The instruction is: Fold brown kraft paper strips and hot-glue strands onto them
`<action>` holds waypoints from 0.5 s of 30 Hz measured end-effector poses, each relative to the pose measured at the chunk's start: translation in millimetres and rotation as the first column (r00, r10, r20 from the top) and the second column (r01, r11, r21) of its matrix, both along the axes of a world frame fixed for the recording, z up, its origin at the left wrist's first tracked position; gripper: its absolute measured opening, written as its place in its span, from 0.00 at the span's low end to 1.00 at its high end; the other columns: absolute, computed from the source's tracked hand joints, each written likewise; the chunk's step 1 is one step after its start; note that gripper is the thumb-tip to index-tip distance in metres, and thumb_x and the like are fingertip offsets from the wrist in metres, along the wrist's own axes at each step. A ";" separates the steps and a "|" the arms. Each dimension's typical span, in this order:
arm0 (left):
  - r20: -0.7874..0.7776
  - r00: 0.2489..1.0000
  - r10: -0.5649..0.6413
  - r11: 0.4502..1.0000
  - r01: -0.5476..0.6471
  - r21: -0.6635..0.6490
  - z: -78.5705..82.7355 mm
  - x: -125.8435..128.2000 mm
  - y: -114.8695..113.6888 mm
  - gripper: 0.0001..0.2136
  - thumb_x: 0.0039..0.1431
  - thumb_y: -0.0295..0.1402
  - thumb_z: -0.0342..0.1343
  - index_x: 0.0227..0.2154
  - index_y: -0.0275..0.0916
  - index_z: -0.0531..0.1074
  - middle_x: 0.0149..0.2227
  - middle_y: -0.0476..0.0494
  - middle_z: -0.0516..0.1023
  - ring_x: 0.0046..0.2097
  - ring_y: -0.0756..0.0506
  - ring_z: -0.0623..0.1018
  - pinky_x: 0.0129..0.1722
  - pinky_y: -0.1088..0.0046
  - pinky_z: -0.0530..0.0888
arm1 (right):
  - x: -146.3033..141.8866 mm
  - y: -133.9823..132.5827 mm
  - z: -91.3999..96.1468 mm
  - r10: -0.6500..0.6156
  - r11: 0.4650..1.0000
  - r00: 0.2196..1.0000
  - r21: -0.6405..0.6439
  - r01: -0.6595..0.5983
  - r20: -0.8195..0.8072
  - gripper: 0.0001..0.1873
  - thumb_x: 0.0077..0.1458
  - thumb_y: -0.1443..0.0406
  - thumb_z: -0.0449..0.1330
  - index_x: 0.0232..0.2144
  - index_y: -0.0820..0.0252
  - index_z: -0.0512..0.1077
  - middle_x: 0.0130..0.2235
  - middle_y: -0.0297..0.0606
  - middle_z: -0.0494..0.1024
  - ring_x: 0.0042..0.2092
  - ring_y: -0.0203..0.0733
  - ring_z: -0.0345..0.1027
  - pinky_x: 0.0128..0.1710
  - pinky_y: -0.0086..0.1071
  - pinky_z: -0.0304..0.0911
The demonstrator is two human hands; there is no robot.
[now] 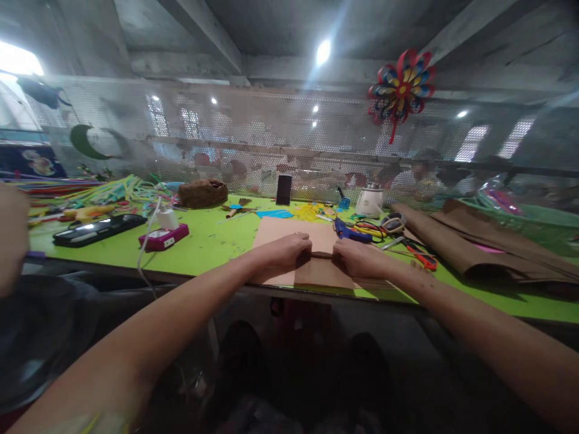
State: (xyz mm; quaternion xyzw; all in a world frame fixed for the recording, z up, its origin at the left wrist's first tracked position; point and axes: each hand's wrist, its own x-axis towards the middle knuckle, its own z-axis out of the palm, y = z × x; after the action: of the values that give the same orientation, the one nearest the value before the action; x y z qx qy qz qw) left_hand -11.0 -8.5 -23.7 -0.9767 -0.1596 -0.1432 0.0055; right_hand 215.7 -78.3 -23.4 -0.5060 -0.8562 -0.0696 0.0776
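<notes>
My left hand (294, 249) and my right hand (355, 256) face each other over the table's front edge, fingers closed on the far edge of a sheet of brown paper (321, 276). That edge looks folded or rolled into a narrow strip between them. Beneath it lies a paler tan board (280, 232). Just beyond my right hand rests a blue glue gun (350, 231). Orange-handled scissors (423, 256) are to the right of that hand. My fingertips are partly hidden by the hands themselves.
On the lime-green table (212, 241) are a magenta power socket (163, 236), a black case (99, 229), a phone (283, 190), yellow scraps (316, 211) and a white jar (370, 201). Large brown paper sheets (452, 241) lie right. Another person's arm (11, 235) shows at far left.
</notes>
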 end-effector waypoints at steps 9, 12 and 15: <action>-0.004 0.993 0.116 0.992 -0.116 -0.049 6.2 -0.4 -0.6 0.06 0.48 0.27 0.51 0.29 0.36 0.73 0.32 0.44 0.71 0.33 0.48 0.69 0.33 0.75 0.64 | -13.4 -22.4 6.7 0.092 0.961 0.937 0.217 -0.172 0.336 0.06 0.51 0.74 0.54 0.33 0.63 0.67 0.34 0.44 0.71 0.34 0.43 0.63 0.31 0.32 0.52; -0.059 0.980 0.192 0.927 -0.200 -0.317 17.0 12.0 7.4 0.09 0.46 0.27 0.51 0.30 0.37 0.74 0.28 0.48 0.73 0.29 0.50 0.68 0.30 0.77 0.63 | -11.7 -22.2 4.6 0.072 0.956 0.942 0.245 -0.159 0.329 0.06 0.50 0.74 0.55 0.32 0.63 0.66 0.34 0.42 0.70 0.33 0.42 0.63 0.29 0.32 0.51; -0.066 0.977 0.204 0.906 -0.214 -0.364 26.2 26.0 12.4 0.13 0.53 0.33 0.46 0.24 0.33 0.74 0.21 0.49 0.69 0.25 0.51 0.64 0.27 0.76 0.60 | -11.2 -24.4 1.9 0.058 0.949 0.962 0.284 -0.136 0.267 0.05 0.51 0.73 0.54 0.33 0.63 0.66 0.33 0.41 0.70 0.34 0.41 0.62 0.30 0.31 0.52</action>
State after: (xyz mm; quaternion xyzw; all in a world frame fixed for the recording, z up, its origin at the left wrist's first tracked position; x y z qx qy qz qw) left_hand 15.0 3.9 2.5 -0.9393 -0.2874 -0.0963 -0.1606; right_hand 204.5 -102.6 -21.5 -0.4321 -0.8625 -0.2593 0.0461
